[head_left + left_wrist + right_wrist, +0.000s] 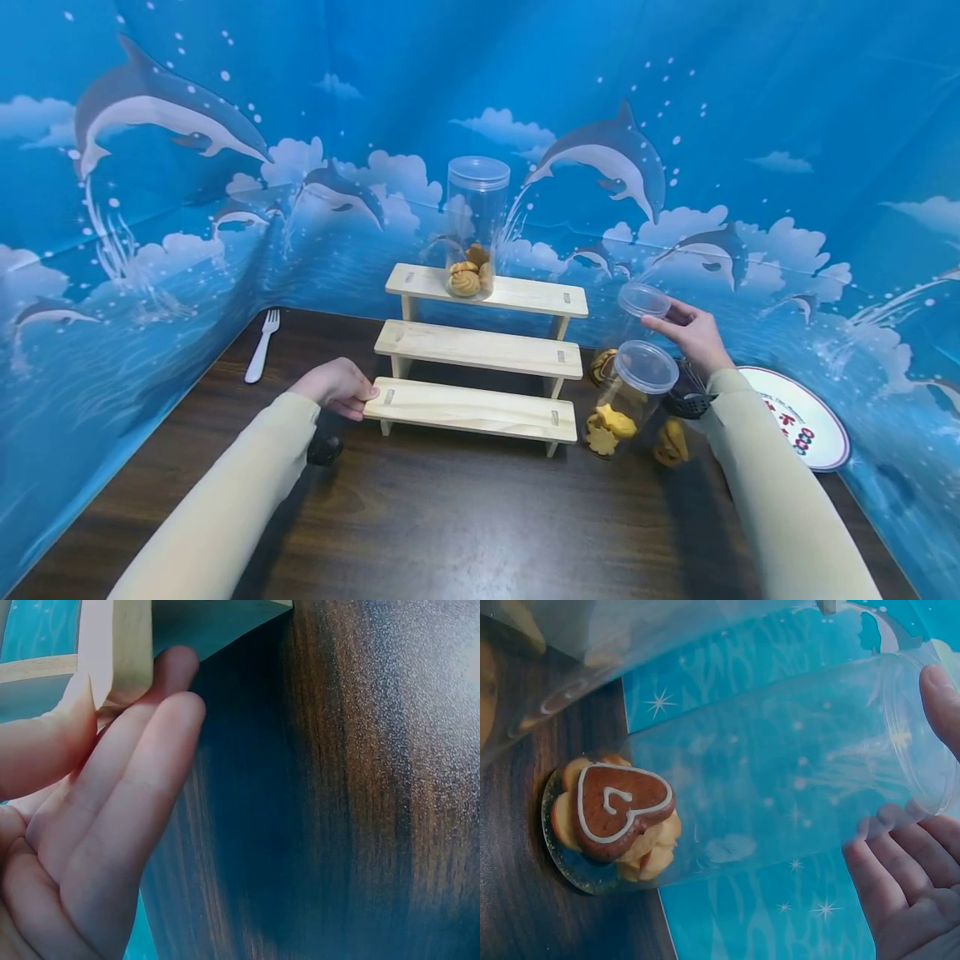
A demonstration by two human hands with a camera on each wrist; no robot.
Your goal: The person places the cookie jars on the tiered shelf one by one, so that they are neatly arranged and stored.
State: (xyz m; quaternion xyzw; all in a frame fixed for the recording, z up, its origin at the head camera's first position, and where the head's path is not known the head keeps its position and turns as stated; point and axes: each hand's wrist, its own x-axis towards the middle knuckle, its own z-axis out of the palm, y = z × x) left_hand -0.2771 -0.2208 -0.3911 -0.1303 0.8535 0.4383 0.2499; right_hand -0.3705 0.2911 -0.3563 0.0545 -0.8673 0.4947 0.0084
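A three-tier wooden stand [480,346] stands mid-table. My left hand [337,386] pinches the left end of its lowest board, thumb on top and fingers underneath; the left wrist view shows the board's end [132,656] between them. To the right of the stand, my right hand [693,337] grips a tall clear jar [643,298] near its lid, thumb on one side and fingers on the other. At that jar's bottom, in the right wrist view, lie a heart-shaped cookie [622,806] with white icing and pale cookies.
Another clear jar [480,225] with cookies stands on the top board. In front of the gripped jar is a jar [647,367] of yellow cookies; more cookies [671,442] show beside it. A white plate [821,417] lies far right, a white fork [262,346] at left.
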